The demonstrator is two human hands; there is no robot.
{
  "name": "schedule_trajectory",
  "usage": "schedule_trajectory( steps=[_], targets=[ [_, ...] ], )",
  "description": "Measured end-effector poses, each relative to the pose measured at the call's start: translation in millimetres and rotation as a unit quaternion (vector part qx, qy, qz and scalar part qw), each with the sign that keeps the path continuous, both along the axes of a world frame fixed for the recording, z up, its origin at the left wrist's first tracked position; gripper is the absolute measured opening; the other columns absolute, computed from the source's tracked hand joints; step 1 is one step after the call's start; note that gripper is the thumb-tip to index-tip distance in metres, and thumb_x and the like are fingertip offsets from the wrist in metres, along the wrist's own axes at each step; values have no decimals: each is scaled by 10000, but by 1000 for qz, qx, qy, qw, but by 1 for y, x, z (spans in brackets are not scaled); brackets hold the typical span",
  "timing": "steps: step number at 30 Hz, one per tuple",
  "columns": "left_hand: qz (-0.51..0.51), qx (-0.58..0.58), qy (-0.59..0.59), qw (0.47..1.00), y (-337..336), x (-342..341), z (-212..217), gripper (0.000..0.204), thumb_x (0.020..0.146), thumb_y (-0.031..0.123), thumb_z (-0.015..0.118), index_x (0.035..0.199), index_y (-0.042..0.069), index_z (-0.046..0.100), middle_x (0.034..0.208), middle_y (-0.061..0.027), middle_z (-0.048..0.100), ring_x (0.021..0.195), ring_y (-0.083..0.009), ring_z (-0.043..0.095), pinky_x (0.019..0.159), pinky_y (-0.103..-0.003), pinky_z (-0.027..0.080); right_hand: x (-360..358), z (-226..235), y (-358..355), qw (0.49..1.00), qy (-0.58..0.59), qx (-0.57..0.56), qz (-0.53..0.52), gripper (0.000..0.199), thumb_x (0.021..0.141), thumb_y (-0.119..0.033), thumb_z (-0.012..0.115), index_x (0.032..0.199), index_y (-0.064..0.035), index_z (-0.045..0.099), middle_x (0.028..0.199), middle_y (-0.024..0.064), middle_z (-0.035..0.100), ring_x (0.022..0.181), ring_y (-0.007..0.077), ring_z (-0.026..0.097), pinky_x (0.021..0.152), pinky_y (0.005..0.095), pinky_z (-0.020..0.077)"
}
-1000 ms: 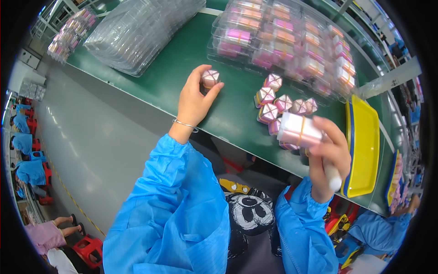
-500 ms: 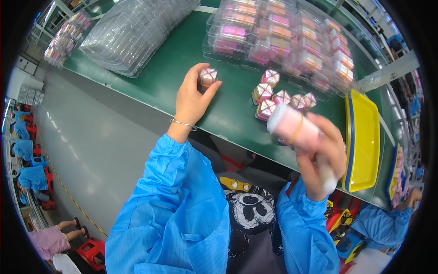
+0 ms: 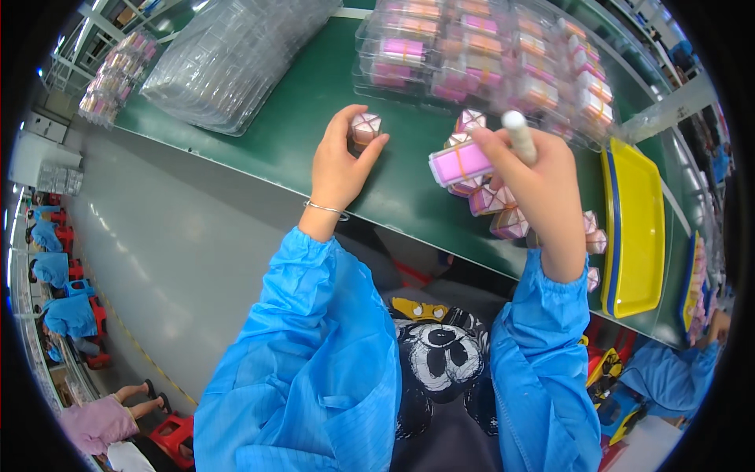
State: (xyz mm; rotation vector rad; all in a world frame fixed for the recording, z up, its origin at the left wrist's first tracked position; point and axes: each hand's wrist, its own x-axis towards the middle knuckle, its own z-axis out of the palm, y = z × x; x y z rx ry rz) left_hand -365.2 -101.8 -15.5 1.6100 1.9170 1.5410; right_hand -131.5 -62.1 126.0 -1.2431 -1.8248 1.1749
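Observation:
On the green table, my left hand [image 3: 338, 167] pinches a small upright bundle [image 3: 367, 127] between thumb and forefinger. Its pale end shows crossed bands. My right hand [image 3: 544, 175] grips a pink-and-white bundle [image 3: 460, 163], lying sideways with an orange rubber band round its middle. A white pen-like stick [image 3: 520, 138] also sticks up from the right hand's grip. Below that hand and beside it stand several similar banded bundles [image 3: 510, 223], partly hidden by the hand and the held bundle.
Clear plastic trays [image 3: 228, 63] are stacked at the back left. Filled trays of pink and white bundles [image 3: 480, 51] stand at the back. Yellow trays [image 3: 637, 236] lie at the right, over a blue-rimmed one. The table's front edge [image 3: 417, 236] runs close to my body.
My right hand has moved up and left over the group of bundles, and the bundle in it has turned, showing its pink side. My left hand keeps its pinch nearly in place.

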Motion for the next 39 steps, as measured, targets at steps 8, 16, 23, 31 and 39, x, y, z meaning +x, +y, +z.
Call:
schedule_trajectory(
  steps=[8, 16, 23, 31, 39],
  targets=[
    [-11, -1, -23, 1000, -1, 1, 2, 470, 835, 141, 772, 1233, 30, 549, 1017, -70, 668, 858, -139, 633, 801, -280, 503, -26, -24, 13, 975, -187, 116, 17, 488, 806, -440, 681, 713, 39, 698, 594, 183, 633, 574, 335, 665, 558, 417, 526],
    [-75, -3, -64, 995, -6, 4, 7, 571, 713, 78, 862, 1202, 15, 574, 1070, -74, 646, 913, -142, 653, 825, -279, 525, -45, -43, 19, 929, -318, 190, 26, 418, 723, -418, 762, 766, -8, 690, 725, 169, 676, 706, 327, 690, 627, 425, 539],
    [-139, -32, 16, 990, -26, 27, 18, 470, 633, 120, 905, 1012, 20, 645, 959, -65, 644, 868, -165, 640, 767, -276, 508, -31, -48, 16, 929, -273, 246, 48, 369, 712, -348, 807, 864, -43, 666, 800, 159, 694, 748, 303, 707, 632, 398, 547],
    [-98, -3, 87, 991, -40, 63, 6, 530, 567, 259, 942, 919, 35, 614, 837, -67, 623, 731, -213, 626, 664, -299, 511, -21, -10, -6, 937, 324, 52, 116, 298, 973, -311, 611, 872, -30, 614, 661, -2, 562, 570, 74, 508, 503, 241, 371],
    [-84, 27, 103, 991, -36, 67, 2, 477, 591, 376, 901, 869, 111, 617, 803, -35, 606, 703, -251, 633, 576, -356, 500, -47, -55, -7, 869, 437, -57, 224, 242, 1001, -264, 579, 915, -38, 596, 670, -24, 510, 586, 37, 450, 517, 210, 345]
  ],
)
